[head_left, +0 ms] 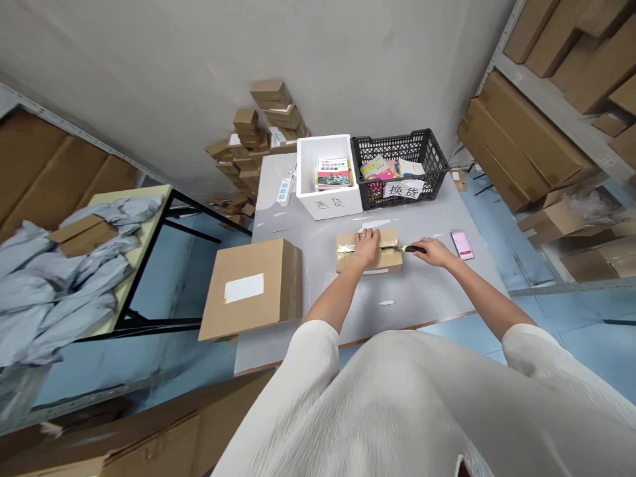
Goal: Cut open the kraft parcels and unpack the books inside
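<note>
A small cardboard box (345, 240) with shiny clear tape lies on the grey table in front of me. Its top shows a dark gap along the middle. My left hand (366, 245) rests on top of the box, fingers stretched out across it. In my right hand (435, 252) is a box cutter (414, 249) with a black and yellow handle. Its tip end is at the right end of the gap; the blade itself is too small to make out.
Behind the box stand a white foam bin (330, 205) and a black plastic crate (365, 199), both holding books. A phone (462, 245) lies at right. A larger carton (248, 271) sits at left. Grey parcel bags (74, 271) cover a side table, and cartons fill the shelf (551, 86).
</note>
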`<state>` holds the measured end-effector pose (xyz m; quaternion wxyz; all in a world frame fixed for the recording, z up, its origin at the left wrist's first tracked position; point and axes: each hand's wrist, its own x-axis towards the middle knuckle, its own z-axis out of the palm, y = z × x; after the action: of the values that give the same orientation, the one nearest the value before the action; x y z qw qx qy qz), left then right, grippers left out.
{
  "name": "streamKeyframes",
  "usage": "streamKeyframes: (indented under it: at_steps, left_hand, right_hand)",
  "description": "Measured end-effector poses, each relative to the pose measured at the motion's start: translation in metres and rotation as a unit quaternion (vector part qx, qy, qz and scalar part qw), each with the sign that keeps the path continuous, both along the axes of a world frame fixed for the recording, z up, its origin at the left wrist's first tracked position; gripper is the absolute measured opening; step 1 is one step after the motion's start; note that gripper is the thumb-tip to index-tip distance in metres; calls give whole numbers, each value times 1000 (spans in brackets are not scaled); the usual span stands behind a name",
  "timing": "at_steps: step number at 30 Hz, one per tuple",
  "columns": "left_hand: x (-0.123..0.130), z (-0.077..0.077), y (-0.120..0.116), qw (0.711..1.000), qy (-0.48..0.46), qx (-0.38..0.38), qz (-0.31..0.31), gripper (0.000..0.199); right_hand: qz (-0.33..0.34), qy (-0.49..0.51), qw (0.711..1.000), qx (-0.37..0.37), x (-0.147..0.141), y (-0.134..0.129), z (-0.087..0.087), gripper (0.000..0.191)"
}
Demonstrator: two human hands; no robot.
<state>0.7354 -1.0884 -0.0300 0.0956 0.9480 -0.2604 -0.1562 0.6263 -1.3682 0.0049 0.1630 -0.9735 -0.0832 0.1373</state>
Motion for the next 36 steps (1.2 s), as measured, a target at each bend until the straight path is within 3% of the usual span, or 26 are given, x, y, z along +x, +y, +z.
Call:
streamKeyframes:
  at_steps: [4, 11, 15, 19, 24, 27, 30, 32, 34, 36]
  left_hand:
    - [-5, -7, 4, 1000, -5, -17, -1, 76]
    - [-16, -19, 9, 999, -22, -36, 8, 75]
    - [-15, -23, 11, 999, -22, -40, 6, 73]
    - [-18, -21, 11, 999, -14, -48, 17, 72]
    - [-29, -10, 26, 998, -10, -52, 23, 68]
    - [-38, -6, 50, 995, -31, -58, 80, 67]
    - [-50, -7, 76, 976, -43, -60, 206, 71]
    - [-60, -10, 88, 963, -44, -62, 258, 75]
    - [-71, -11, 93, 971, -41, -64, 229, 77]
    - [-79, -10, 93, 987, -33, -62, 144, 74]
  right_hand:
    - [-14, -6, 999, -34, -1, 5, -2, 45]
    - [-44, -36, 998, -23, -6, 3, -20, 47]
    - [-125, -79, 989, -16, -5, -17, -20, 50]
    - [-152, -75, 986, -5, 0, -27, -18, 53]
    - [-138, -66, 987, 52, 18, -5, -25, 48]
    - [-131, -69, 983, 110, 33, 13, -35, 45]
    - [-110, -72, 979, 154, 49, 27, -47, 43]
    - [-98, -78, 978, 168, 61, 35, -53, 41]
    - [-88, -82, 979, 163, 74, 43, -55, 39]
    - [-71, -70, 984, 147, 85, 52, -55, 39]
